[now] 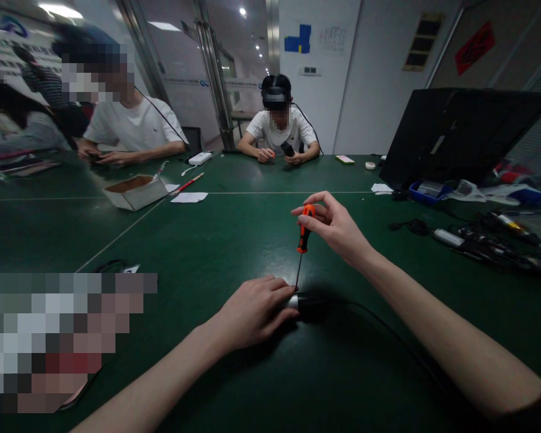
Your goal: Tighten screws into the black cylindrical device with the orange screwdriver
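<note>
My right hand (331,219) pinches the orange and black handle of a screwdriver (303,231) near its top. The screwdriver stands almost upright, its thin shaft running down to a small silver and black device (307,302) on the table. Whether the tip sits in a screw is too small to tell. With its fingers wrapped round the silver end, my left hand (259,310) grips this device and hides much of it. A black cable leaves the device's dark end and curves off to the right.
The green table (198,385) carries an open white box (137,191), papers (189,197) and a red pencil-like stick (188,183). A large black monitor (460,138) stands at right, above tangled cables (491,240) and a blue tray (428,191). People sit across and to the left.
</note>
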A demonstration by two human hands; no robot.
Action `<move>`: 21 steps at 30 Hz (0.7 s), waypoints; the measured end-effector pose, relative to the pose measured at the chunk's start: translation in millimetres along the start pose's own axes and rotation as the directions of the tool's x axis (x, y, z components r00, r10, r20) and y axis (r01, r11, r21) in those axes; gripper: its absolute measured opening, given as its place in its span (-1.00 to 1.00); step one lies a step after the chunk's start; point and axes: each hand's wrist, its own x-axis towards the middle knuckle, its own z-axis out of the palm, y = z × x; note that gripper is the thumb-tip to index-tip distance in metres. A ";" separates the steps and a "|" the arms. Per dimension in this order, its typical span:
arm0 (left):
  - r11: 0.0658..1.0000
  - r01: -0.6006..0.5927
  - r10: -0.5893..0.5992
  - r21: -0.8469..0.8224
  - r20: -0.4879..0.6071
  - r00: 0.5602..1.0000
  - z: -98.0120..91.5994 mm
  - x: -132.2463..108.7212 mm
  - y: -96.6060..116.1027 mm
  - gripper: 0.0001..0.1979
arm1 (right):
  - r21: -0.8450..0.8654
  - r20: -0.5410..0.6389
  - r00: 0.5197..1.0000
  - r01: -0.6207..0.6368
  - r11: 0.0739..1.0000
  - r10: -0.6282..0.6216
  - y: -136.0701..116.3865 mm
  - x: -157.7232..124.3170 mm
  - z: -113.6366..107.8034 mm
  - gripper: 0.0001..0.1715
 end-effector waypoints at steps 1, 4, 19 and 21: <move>1.000 -0.001 0.001 -0.001 0.003 1.000 -0.1 -0.2 -0.1 -0.76 | -0.018 0.007 1.000 0.017 1.000 -0.016 -0.1 0.2 -0.2 -0.72; 1.000 0.008 -0.008 -0.003 0.000 1.000 -0.1 -0.8 0.1 -0.77 | -0.046 0.024 0.999 0.036 0.998 -0.035 0.2 1.2 -0.3 -0.72; 1.000 0.000 -0.001 -0.014 -0.007 1.000 -0.3 -1.2 -0.6 -0.76 | -0.016 0.000 1.000 0.009 1.000 -0.009 2.7 1.1 -0.7 -0.73; 1.000 0.004 -0.004 -0.015 0.002 1.000 -0.9 -1.2 -0.2 -0.77 | -0.030 0.014 1.000 0.017 0.999 -0.017 1.8 1.7 -1.2 -0.73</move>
